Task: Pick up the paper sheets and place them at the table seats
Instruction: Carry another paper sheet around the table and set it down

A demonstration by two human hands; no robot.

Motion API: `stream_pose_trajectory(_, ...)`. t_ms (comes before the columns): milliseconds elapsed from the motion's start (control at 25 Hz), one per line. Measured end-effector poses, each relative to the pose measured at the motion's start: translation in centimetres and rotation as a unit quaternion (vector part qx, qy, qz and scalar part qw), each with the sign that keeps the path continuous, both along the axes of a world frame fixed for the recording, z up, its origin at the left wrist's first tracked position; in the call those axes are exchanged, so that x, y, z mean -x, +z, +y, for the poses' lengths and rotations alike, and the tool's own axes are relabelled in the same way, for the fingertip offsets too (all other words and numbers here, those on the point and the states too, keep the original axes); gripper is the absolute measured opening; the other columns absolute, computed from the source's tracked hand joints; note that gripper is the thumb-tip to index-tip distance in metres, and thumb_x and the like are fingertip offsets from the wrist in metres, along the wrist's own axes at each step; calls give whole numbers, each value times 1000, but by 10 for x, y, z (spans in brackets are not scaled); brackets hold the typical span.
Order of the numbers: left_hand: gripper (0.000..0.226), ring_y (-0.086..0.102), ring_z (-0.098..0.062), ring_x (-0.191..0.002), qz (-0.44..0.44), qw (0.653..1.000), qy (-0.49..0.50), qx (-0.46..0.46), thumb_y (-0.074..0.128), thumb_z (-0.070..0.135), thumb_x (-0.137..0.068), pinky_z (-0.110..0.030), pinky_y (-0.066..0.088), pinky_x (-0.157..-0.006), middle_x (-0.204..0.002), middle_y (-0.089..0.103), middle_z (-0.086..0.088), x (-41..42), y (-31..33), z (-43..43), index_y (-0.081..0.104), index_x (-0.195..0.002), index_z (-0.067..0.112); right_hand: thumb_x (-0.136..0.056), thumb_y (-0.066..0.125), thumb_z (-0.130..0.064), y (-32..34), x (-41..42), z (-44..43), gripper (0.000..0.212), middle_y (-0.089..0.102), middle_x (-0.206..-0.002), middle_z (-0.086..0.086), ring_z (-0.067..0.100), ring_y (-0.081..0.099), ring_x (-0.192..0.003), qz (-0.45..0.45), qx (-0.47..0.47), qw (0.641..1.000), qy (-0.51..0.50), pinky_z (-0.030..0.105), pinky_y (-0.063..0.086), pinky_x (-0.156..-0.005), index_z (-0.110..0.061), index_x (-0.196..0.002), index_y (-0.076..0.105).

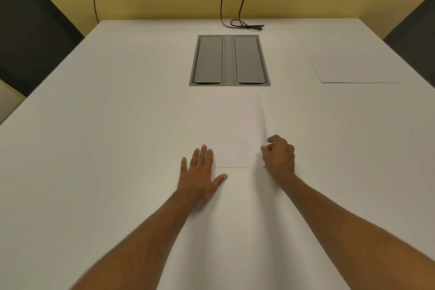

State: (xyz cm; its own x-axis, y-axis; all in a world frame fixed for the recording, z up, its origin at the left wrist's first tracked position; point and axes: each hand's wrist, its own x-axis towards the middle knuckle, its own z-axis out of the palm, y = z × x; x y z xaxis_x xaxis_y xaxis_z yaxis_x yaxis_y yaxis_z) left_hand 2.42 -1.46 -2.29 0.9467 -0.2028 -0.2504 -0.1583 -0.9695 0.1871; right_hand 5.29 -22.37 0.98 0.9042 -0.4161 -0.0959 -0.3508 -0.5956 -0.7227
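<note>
Nearest to you, your left hand (pixel 200 172) is lying flat and spread on the white table (pixel 94 125), fingers reaching onto the near left corner of the paper stack (pixel 229 129) and grasping nothing. Your right hand (pixel 279 155) is curling at the stack's near right corner, fingers bent as if working at the edge; I cannot tell whether it is already pinching a sheet, since the corner is hiding under your knuckles. The stack itself is lying flat in the middle of the table, just this side of the grey cable hatch (pixel 229 60), and how many sheets it is holding is not readable.

Farther off, toward the right edge, one placed sheet (pixel 353 69) is sitting flat in front of the dark chair (pixel 414 30) there, so that seat is looking served. The left side, by the other chair (pixel 30 26), is showing no paper. By my reading you are partway through: one seat done, at least the left one waiting, and you are starting the next pickup.
</note>
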Motion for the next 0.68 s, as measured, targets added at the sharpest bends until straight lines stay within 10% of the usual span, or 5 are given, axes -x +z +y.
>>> stream_pose_trajectory(360,76,6,-21,-149,42,980,111,163,32,60,-93,-39,9,-121,-162,5,-6,0,26,3,20,-151,11,-76,69,4,13,4,-16,21,67,-81,14,18,55,-57,10,-233,964,-126,30,51,-62,-13,-88,69)
stream_pose_trajectory(680,28,61,-20,-83,124,773,385,489,58,21,-93,-33,54,-76,-121,59,-22,18,96,20,57,-109,-3,-79,68,6,59,67,-27,18,66,-77,12,22,63,-70,7,-367,927,-80,32,56,-67,-3,-96,67)
